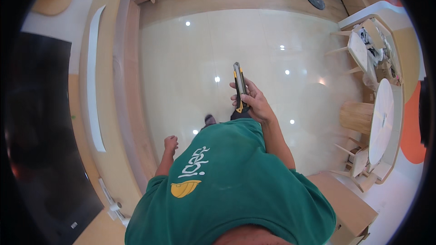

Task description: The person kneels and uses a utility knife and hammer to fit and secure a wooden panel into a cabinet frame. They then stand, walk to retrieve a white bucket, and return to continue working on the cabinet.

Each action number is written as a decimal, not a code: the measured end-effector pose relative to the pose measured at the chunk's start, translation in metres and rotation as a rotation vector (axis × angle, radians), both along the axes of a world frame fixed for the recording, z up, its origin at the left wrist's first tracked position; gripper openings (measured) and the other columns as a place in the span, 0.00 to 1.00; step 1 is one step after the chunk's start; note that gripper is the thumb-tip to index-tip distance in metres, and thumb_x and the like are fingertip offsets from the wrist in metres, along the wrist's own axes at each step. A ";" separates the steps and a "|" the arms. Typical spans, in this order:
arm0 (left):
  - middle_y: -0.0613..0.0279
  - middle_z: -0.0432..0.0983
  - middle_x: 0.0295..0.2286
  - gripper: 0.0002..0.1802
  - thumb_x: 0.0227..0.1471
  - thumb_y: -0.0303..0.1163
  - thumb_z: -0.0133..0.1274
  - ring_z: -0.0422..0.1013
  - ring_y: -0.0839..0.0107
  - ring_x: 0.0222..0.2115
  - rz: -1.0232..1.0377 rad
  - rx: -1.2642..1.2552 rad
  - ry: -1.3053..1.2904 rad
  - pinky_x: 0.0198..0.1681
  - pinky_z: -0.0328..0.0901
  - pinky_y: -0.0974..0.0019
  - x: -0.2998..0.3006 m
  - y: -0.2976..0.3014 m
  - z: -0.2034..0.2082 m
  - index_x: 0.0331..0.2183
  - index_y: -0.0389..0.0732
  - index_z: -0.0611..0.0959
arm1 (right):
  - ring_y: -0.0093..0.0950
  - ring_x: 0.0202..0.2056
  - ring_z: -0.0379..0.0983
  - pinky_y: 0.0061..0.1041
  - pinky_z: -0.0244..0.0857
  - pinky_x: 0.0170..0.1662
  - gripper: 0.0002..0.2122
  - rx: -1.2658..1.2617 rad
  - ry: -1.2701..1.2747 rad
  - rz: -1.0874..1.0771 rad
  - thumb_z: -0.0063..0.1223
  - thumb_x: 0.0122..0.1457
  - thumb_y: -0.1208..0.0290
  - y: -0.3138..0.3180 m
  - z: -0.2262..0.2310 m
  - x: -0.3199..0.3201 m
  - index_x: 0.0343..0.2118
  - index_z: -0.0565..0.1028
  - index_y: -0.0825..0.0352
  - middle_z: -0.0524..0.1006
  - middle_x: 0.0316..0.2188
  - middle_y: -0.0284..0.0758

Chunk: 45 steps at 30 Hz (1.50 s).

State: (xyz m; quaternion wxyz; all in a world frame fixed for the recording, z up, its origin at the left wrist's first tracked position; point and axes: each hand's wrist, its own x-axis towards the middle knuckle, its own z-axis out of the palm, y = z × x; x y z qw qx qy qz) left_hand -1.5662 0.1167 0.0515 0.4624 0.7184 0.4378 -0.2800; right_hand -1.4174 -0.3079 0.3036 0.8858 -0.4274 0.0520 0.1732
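A utility knife (239, 84) with a black and yellow body and a metal channel rests in my right hand (255, 101), its tip pointing away from me. My thumb presses on the near part of the knife and the other fingers curl around its side and underneath. Whether any blade sticks out at the tip is too small to tell. My left hand (171, 143) hangs low at my left side, away from the knife. Its fingers are curled in, and nothing shows in them.
Glossy pale tiles (204, 50) cover the floor. To the left run a long wooden cabinet (105, 81) and a large black screen (45, 140). On the right stand a round white table (381, 120) and chairs (357, 50). A fan (316, 1) is far right; a cardboard box (343, 199) sits near right.
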 end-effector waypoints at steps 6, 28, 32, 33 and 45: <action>0.60 0.75 0.36 0.26 0.52 0.33 0.51 0.74 0.67 0.32 0.021 0.021 -0.189 0.30 0.71 0.62 0.192 -0.040 0.046 0.53 0.36 0.73 | 0.31 0.40 0.73 0.30 0.74 0.42 0.26 0.063 0.368 -0.132 0.47 0.60 0.75 -0.063 -0.081 0.076 0.60 0.56 0.72 0.68 0.49 0.45; 0.48 0.81 0.35 0.21 0.52 0.38 0.55 0.78 0.64 0.36 -0.546 0.013 -0.086 0.41 0.70 0.65 0.522 -0.241 -0.055 0.42 0.32 0.82 | 0.21 0.28 0.70 0.18 0.65 0.21 0.24 -0.139 -0.133 -0.525 0.40 0.67 0.66 -0.238 0.056 0.467 0.62 0.54 0.68 0.71 0.39 0.39; 0.51 0.80 0.33 0.20 0.51 0.37 0.56 0.77 0.66 0.32 -0.441 -0.046 -0.066 0.36 0.70 0.66 0.647 -0.253 -0.020 0.43 0.34 0.82 | 0.20 0.28 0.69 0.18 0.65 0.21 0.23 -0.151 -0.131 -0.517 0.40 0.67 0.67 -0.238 0.072 0.551 0.62 0.54 0.68 0.71 0.38 0.39; 0.54 0.79 0.31 0.19 0.51 0.36 0.55 0.75 0.68 0.29 -0.418 -0.066 -0.055 0.33 0.70 0.66 0.686 -0.259 -0.012 0.42 0.34 0.82 | 0.20 0.28 0.69 0.18 0.65 0.22 0.23 -0.204 -0.136 -0.527 0.39 0.67 0.68 -0.240 0.076 0.571 0.62 0.54 0.68 0.71 0.39 0.39; 0.59 0.76 0.31 0.23 0.53 0.33 0.51 0.72 0.73 0.25 -0.379 -0.136 -0.192 0.23 0.67 0.70 0.953 -0.327 0.045 0.49 0.33 0.76 | 0.24 0.34 0.71 0.24 0.70 0.33 0.25 -0.147 0.047 -0.590 0.41 0.64 0.73 -0.290 0.017 0.715 0.63 0.52 0.68 0.70 0.44 0.40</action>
